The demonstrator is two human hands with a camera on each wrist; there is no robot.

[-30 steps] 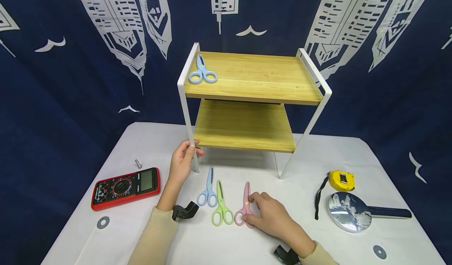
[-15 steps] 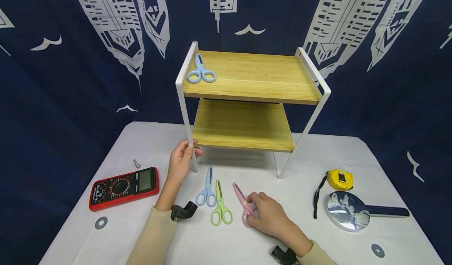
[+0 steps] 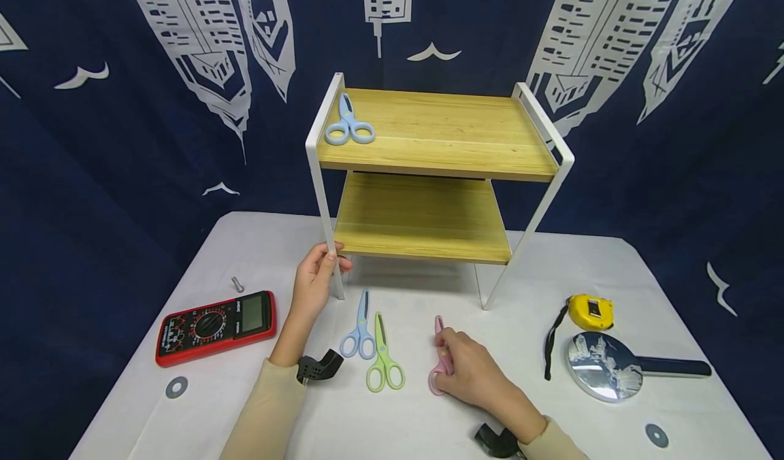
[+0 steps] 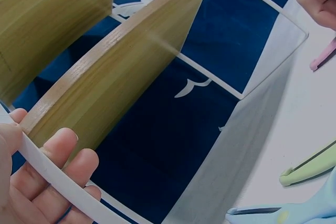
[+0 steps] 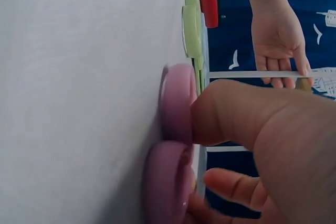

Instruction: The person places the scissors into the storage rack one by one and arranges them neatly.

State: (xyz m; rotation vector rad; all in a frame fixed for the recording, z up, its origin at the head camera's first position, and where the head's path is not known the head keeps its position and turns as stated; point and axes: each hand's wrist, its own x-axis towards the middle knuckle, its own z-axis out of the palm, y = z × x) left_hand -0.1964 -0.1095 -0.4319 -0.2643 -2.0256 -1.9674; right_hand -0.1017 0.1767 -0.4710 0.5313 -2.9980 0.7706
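My left hand [image 3: 313,282] grips the front left leg of a white-framed shelf [image 3: 441,137] with two wooden boards; in the left wrist view its fingers curl round the white bar [image 4: 50,169]. With thumb and fingers, my right hand [image 3: 474,371] pinches pink scissors [image 3: 441,366] by the handle, low over the white table, blades pointing toward the shelf. In the right wrist view the two pink finger loops [image 5: 178,103] show beside the thumb. Green scissors [image 3: 383,361] and blue scissors [image 3: 363,331] lie to the left. Another blue pair [image 3: 348,126] rests on the top board's left end.
A red multimeter [image 3: 216,327], a small bolt [image 3: 237,284] and a grey washer [image 3: 176,387] are on the table's left. To the right lie a yellow tape measure [image 3: 591,312], a round magnifying glass [image 3: 605,367] and another washer [image 3: 657,435]. A patterned blue curtain [image 3: 122,160] hangs behind.
The pink scissors swing their tips left, then back toward the shelf, and end slightly farther right, away from the green pair. My left hand keeps its hold on the leg.
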